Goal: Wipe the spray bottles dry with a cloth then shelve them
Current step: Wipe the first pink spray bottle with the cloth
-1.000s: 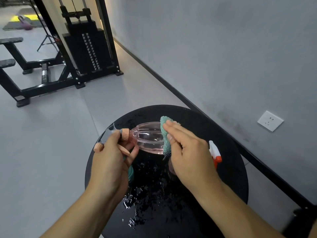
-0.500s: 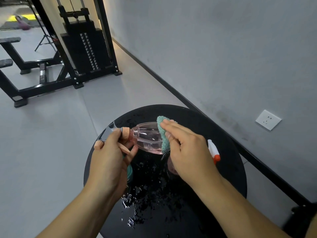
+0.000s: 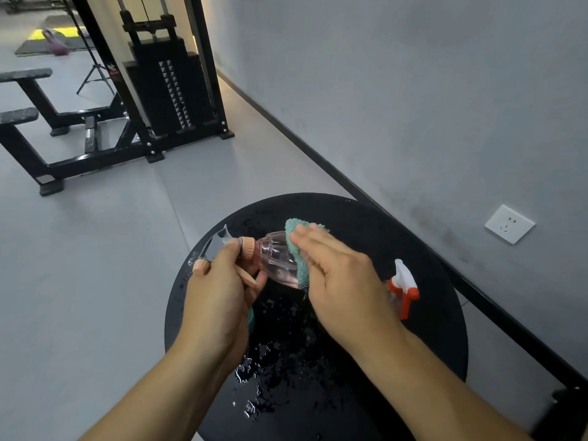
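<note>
My left hand (image 3: 219, 297) grips the grey and peach spray head of a clear pink spray bottle (image 3: 273, 257), held on its side above the round black table (image 3: 429, 313). My right hand (image 3: 343, 281) wraps a teal cloth (image 3: 297, 249) around the bottle's body, fingers laid over the cloth. A second spray bottle with a white and red head (image 3: 404, 286) lies on the table just right of my right hand, its body hidden behind the hand. A bit of teal (image 3: 251, 316) peeks out below my left hand.
Water drops (image 3: 273, 361) cover the table's middle and front. A grey wall with a white socket (image 3: 509, 224) runs along the right. A black weight machine (image 3: 165, 90) and bench frame (image 3: 38, 128) stand on the grey floor at the back left.
My right hand has slid the cloth a little along the bottle's body toward the spray head. The left hand keeps its grip on the head.
</note>
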Tool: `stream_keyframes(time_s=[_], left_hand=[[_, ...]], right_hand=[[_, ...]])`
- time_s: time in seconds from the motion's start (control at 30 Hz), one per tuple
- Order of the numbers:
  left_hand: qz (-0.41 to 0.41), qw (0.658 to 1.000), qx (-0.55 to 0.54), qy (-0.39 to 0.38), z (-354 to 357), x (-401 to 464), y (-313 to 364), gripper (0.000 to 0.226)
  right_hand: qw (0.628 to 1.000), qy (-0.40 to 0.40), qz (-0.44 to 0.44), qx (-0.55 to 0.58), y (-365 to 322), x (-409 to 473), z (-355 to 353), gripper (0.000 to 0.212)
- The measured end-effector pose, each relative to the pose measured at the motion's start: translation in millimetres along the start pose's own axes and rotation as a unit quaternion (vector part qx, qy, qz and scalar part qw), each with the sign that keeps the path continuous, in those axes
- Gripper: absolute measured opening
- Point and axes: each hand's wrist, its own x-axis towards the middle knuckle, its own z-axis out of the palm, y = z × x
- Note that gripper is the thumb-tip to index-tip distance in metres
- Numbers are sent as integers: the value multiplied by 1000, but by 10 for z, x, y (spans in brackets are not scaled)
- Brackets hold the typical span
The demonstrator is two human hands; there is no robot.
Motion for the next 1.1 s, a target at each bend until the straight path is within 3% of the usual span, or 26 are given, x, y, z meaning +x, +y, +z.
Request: stream_keyframes(time_s=[0.13, 0.3, 0.47, 0.6, 0.7, 0.97, 1.1], left_hand=[[-15, 1000, 5, 2, -31, 5, -54, 20], [8, 1000, 5, 4, -12, -44, 7, 36], [1, 1000, 6, -11, 24, -100, -24, 17], [21, 1000, -5, -22, 42, -126, 39, 27], [13, 1000, -10, -20, 65, -147, 24, 35], [22, 999, -18, -30, 24, -73, 22, 22], [17, 999, -7, -35, 51, -112, -31, 50]], right_hand=[[999, -33, -28, -19, -38, -18, 33, 45], [1000, -9, 9, -6, -45, 2, -81, 46], [999, -48, -9, -12, -57, -29, -69, 47], [1000, -11, 14, -6, -11, -7, -141, 47], [1000, -28, -4, -13, -47, -36, -93, 46], [999, 14, 32, 24, 60, -25, -156, 39], [1000, -26, -2, 0, -7, -67, -82, 44]])
